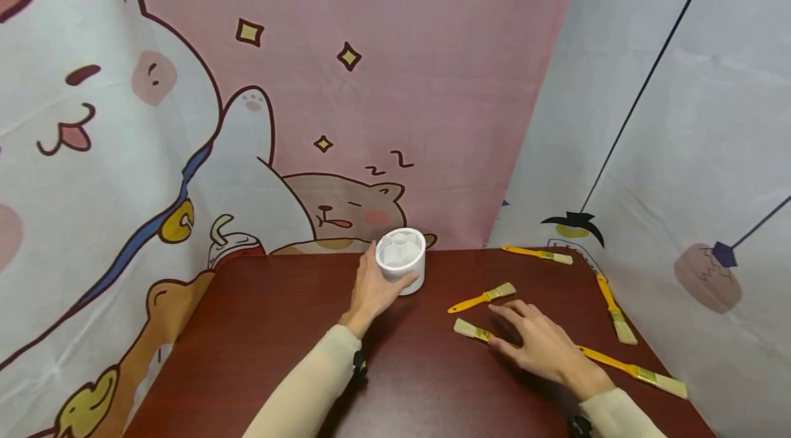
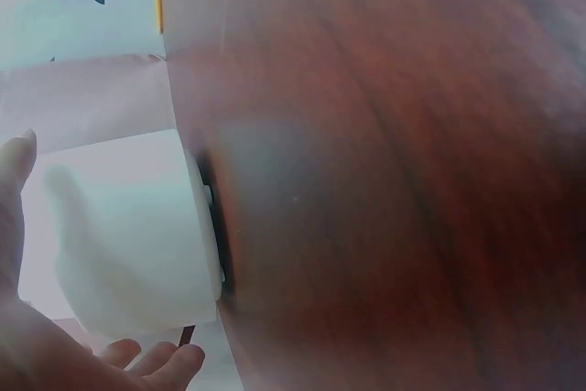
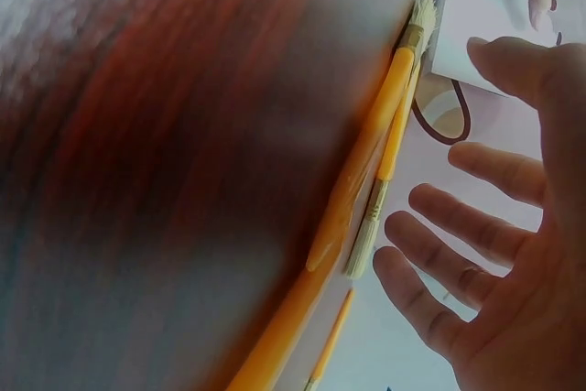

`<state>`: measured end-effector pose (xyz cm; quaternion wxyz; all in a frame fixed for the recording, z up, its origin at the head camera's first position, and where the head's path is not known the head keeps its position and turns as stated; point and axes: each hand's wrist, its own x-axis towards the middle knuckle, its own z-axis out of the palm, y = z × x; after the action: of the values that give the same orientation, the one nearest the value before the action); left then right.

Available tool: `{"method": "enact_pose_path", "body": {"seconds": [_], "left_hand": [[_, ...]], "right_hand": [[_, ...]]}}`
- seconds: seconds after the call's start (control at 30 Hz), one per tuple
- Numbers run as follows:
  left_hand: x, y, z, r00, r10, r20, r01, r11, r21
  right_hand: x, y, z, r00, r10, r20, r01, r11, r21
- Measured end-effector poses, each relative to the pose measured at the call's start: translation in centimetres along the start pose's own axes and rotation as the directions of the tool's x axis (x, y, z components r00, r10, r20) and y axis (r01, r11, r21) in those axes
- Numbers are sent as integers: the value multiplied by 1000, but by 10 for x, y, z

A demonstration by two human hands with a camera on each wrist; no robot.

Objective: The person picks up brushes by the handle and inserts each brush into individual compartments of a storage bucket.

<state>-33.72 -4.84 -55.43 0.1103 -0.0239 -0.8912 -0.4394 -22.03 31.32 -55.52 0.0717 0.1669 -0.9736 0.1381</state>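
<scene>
Beneath spread right hand (image 1: 540, 345): paintbrush (image 1: 472, 330), handle mostly hidden; left hand (image 1: 373, 287) grips white cup (image 1: 417, 272).

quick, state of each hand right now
Left hand: holding a white cylindrical container.
Right hand: open, holding nothing, near a yellow-handled, pale-bristled paintbrush.

The counter (image 1: 278, 342) has a dark reddish-brown top with a slight sheen. A white container (image 1: 400, 258) stands toward its far edge, and five yellow-handled brushes (image 1: 476, 301) lie scattered over the right half, their pale bristles pointing different ways.
</scene>
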Motion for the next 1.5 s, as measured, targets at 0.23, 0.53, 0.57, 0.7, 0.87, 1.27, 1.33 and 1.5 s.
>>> {"method": "enact_pose_path", "body": {"seconds": [0.23, 0.53, 0.57, 0.7, 0.87, 1.27, 1.33, 1.5], "left_hand": [[3, 5, 5, 1000, 2, -18, -3, 999, -48], [7, 9, 4, 999, -9, -34, 8, 999, -49], [7, 8, 3, 999, -6, -35, 4, 999, -47], [6, 7, 1, 1000, 1, -30, -2, 999, -39], [5, 7, -4, 1000, 13, -11, -13, 999, -35], [-5, 6, -19, 998, 46, 30, -45, 999, -24], [-7, 6, -21, 998, 56, 35, -55, 998, -20], [-13, 4, -26, 997, 65, 50, -65, 998, -10]], "right_hand": [[0, -1, 3, 1000, -12, 15, 12, 1000, -4], [2, -2, 2, 999, -30, 20, 30, 999, -22], [2, -2, 2, 999, -31, 22, 31, 999, -23], [3, -3, 3, 999, -29, 28, 30, 999, -19], [5, -4, 4, 999, -20, 50, 21, 1000, -12], [10, -6, 5, 996, -18, 84, 18, 1000, -3], [11, -6, 6, 996, -21, 82, 21, 1000, -3], [13, -7, 9, 996, -41, 74, 40, 999, 6]]}}
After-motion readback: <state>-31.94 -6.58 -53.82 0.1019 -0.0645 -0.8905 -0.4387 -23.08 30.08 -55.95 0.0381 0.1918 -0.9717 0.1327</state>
